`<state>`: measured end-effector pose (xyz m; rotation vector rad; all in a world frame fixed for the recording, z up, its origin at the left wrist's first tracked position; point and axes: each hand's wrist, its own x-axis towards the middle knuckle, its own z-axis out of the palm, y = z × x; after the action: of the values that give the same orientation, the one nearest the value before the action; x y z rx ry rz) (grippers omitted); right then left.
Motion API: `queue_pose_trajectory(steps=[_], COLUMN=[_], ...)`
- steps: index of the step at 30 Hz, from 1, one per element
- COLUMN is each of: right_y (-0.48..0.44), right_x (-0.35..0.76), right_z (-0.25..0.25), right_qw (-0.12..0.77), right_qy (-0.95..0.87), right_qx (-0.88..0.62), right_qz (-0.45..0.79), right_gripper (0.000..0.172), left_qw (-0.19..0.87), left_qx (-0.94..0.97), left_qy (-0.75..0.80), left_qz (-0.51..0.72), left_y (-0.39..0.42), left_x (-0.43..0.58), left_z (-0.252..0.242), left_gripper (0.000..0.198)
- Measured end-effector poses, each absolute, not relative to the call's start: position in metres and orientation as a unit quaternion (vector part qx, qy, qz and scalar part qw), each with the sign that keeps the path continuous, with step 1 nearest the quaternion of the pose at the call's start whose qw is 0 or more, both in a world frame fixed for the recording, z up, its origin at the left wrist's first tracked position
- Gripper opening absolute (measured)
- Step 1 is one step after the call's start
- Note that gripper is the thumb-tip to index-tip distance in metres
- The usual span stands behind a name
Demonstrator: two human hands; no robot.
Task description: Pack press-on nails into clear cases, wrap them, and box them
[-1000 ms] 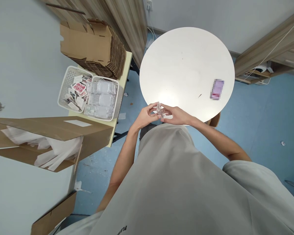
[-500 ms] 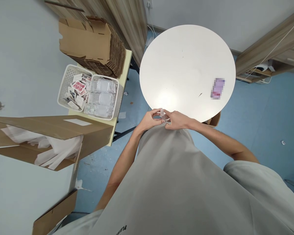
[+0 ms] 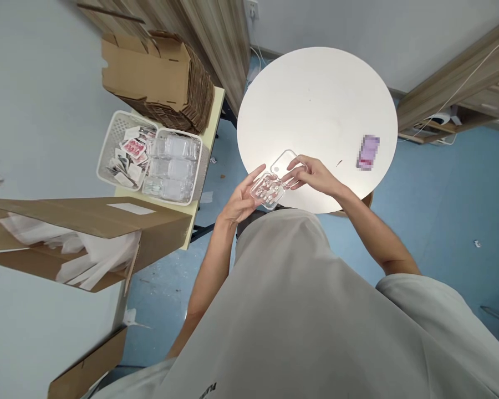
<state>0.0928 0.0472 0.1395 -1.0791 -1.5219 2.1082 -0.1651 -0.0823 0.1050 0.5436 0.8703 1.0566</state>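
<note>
A hinged clear plastic case [image 3: 269, 190] is spread open at the near edge of the round white table [image 3: 320, 77]. Small pale and dark pieces sit in its lower half, too small to name. My left hand [image 3: 242, 200] is closed around that half, thumb and fingers at its edges. The clear lid [image 3: 283, 162] tilts away toward the table. My right hand [image 3: 314, 174] grips the lid's right side, its fingertips partly seen through the plastic.
On a side table at left, a white basket [image 3: 103, 149] holds printed cards, and another [image 3: 197, 166] holds clear plastic cases. Flattened cardboard boxes [image 3: 145, 69] are stacked behind. An open carton [image 3: 162, 233] contains white sheets. A blurred purple item [image 3: 368, 152] lies on the round table.
The clear case, seen edge-on and closed between both hands before, is now open. My right hand has moved up and right with the lid; my left hand has tilted the lower half into view.
</note>
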Motion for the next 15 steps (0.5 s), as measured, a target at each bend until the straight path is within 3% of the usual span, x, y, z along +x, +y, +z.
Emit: queue_pose_trajectory(steps=[3,9,15], right_y=[0.056,0.069,0.076], right_x=[0.085,0.072,0.065], right_z=[0.147,0.140,0.127], right_qw=[0.207,0.254,0.251], right_qy=[-0.530,-0.542,-0.551], right_qx=[-0.392,-0.402,-0.408], right_qz=[0.723,0.693,0.683], right_gripper=[0.035,0.047,0.058], left_qw=[0.725,0.695,0.682], left_qx=[0.230,0.160,0.128], left_qy=[0.402,0.433,0.449], left_qz=[0.509,0.551,0.563], left_y=[-0.077,-0.067,-0.066], left_x=[-0.158,-0.141,-0.135], left_z=[0.111,0.110,0.107], left_gripper=[0.113,0.061,0.045])
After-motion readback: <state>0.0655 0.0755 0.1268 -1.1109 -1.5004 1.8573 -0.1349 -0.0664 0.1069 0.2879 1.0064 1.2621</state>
